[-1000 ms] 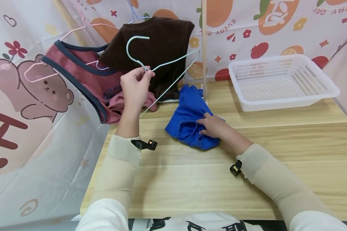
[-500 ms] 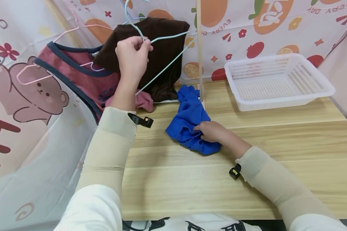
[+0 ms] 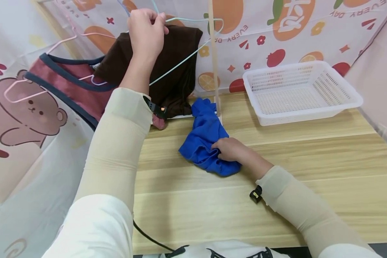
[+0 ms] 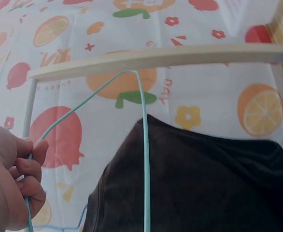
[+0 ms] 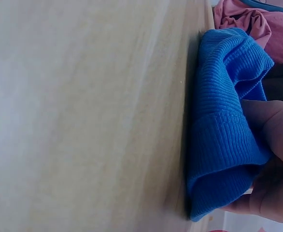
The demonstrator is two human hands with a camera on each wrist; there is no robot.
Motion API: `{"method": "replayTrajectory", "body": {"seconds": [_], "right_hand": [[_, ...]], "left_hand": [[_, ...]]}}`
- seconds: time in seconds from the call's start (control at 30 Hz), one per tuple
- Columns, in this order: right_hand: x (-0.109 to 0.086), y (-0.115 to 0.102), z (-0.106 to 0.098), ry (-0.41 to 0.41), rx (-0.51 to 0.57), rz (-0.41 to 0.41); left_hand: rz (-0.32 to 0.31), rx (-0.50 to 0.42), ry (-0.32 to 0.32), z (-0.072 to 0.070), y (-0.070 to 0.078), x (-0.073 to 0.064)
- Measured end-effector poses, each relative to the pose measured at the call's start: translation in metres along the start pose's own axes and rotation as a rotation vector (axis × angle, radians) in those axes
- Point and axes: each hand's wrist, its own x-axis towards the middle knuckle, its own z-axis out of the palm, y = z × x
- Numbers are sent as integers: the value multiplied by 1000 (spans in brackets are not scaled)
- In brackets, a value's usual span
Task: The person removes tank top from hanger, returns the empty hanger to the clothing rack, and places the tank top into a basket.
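Likely limp blue garment [image 3: 204,130], best held by ribbing [image 5: 219,137], is gripped centre by right hand [image 3: 231,149]; mint hanger [image 4: 146,164], top, by left hand [image 3: 145,36].

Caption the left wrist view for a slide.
Left hand gripping a thin mint-green hanger, with a dark brown cloth garment behind.

the garment [image 3: 204,133] lies left of the basket [image 3: 309,114].
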Motion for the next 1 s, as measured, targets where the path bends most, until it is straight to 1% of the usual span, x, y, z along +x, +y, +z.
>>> {"method": "replayTrajectory", "body": {"seconds": [0.2, 0.27, 0.37, 0.53, 0.63, 0.7, 0.8, 0.93, 1.0], "right_hand": [[1, -4, 4, -4, 4, 1], [2, -5, 6, 1, 5, -3], [2, -6, 7, 4, 5, -7], [2, -7, 10, 8, 2, -11], [2, -7, 10, 8, 4, -5], [1, -6, 10, 12, 6, -3], [-1, -4, 9, 18, 6, -2], [-3, 0, 6, 22, 2, 2], [-4, 2, 5, 20, -1, 5]], "left_hand": [[-62, -29, -36, 10, 13, 10], [-78, -24, -45, 15, 17, 12], [-84, 8, -66, 23, 19, 12], [-104, 78, -108, 38, 16, 8], [-114, 111, -116, 45, 16, 7], [-108, 140, -120, 48, 17, 6], [-82, 201, -123, 50, 19, 5], [-24, 299, -136, 52, 22, 3], [3, 333, -147, 53, 22, 0]]}}
